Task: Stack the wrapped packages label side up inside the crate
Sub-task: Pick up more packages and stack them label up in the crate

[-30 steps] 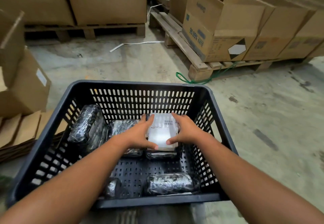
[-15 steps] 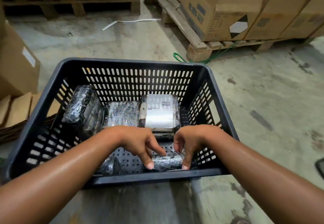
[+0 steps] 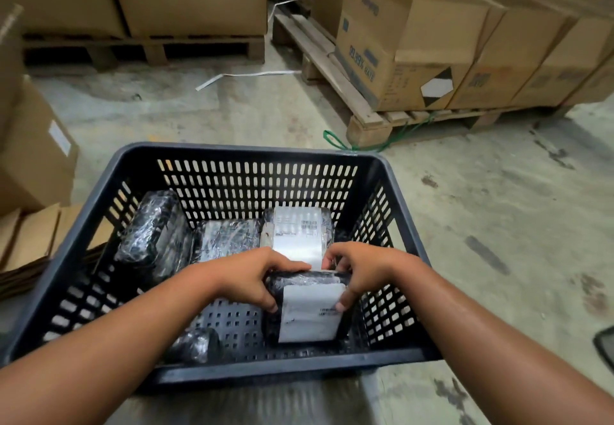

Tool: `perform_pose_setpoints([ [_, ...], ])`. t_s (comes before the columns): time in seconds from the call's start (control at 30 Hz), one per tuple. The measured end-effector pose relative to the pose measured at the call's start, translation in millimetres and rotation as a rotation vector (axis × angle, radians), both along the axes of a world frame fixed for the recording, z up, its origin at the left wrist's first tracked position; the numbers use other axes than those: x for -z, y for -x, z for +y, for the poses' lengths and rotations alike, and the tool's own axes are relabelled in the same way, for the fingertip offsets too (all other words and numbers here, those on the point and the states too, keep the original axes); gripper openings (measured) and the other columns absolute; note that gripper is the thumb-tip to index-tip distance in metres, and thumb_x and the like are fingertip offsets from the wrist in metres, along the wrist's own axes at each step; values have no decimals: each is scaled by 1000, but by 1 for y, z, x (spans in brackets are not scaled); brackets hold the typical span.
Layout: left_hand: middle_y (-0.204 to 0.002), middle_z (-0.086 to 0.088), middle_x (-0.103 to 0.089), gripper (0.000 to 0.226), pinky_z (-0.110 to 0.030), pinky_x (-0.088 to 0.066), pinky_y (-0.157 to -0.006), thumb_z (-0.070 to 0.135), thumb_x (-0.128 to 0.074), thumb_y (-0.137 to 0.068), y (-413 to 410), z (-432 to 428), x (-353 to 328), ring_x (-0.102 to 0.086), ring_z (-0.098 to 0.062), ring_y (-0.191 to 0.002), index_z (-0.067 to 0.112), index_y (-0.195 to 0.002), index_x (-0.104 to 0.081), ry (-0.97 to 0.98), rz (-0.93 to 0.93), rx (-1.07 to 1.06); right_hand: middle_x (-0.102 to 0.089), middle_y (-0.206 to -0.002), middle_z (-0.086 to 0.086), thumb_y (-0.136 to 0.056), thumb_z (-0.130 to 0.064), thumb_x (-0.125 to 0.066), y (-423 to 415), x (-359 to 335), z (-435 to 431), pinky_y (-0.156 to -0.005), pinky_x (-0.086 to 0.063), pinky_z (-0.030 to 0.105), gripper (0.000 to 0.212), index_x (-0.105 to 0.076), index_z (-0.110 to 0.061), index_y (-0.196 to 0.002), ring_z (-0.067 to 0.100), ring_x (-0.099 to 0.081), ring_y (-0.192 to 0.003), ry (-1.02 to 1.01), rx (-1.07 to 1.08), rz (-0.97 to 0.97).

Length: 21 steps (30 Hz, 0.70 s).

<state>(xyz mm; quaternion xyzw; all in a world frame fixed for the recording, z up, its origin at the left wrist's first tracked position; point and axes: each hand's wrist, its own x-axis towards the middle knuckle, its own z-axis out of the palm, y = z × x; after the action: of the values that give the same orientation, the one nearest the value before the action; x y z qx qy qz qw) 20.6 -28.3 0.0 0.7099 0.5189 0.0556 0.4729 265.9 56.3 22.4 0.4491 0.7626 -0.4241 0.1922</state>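
We hold one wrapped package (image 3: pixel 307 305) between our left hand (image 3: pixel 247 278) and right hand (image 3: pixel 360 273), both grips closed on its sides, its white label facing us, low in the near right part of the dark crate (image 3: pixel 252 150). A labelled package (image 3: pixel 297 236) lies just behind it; three more wrapped packages (image 3: pixel 156 228) sit to the left.

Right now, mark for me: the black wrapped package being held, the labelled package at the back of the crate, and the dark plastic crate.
Black wrapped package held in both hands (image 3: pixel 310 316), head view, on its white label.
Labelled package at the back (image 3: pixel 297 236), head view, on its label.
Dark plastic crate (image 3: pixel 252 150), head view, on the far rim.
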Motion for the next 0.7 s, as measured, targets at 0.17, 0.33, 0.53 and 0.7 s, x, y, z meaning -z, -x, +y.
perform_pose_setpoints([
  [0.17,-131,21,-65,77,-17,-43,-103,1,-82,-76,27,5,-33,-59,0,-121,46,-134,-60,-58,-245,-188,-61,-125,-3,-64,-24,-100,-5,-18,7,-101,-54,39,75,-57,-50,-119,20,-64,-116,-53,183,341],
  [0.33,-125,-5,-71,70,-29,-58,-76,-6,-80,-77,62,2,-56,-69,-14,-103,37,-130,-65,27,-560,-414,-41,-156,-3,-56,-45,-102,14,-21,-19,-113,-47,47,132,-16,-62,-155,21,-50,-140,-312,333,725],
  [0.53,-127,-14,-68,75,-33,-62,-64,19,-92,-69,79,15,-81,-70,-21,-97,32,-136,-61,45,-838,-548,-1,-169,2,-48,-44,-104,29,-32,-17,-126,-22,57,154,2,-61,-158,24,-11,-159,-499,74,686],
  [0.7,-144,8,-58,76,-33,-60,-83,25,-92,-66,51,23,-86,-65,-15,-118,41,-134,-62,-274,-637,-660,-28,-152,3,-49,-42,-104,24,-33,-4,-124,-31,41,152,-2,-54,-161,16,-35,-143,-553,199,714],
])
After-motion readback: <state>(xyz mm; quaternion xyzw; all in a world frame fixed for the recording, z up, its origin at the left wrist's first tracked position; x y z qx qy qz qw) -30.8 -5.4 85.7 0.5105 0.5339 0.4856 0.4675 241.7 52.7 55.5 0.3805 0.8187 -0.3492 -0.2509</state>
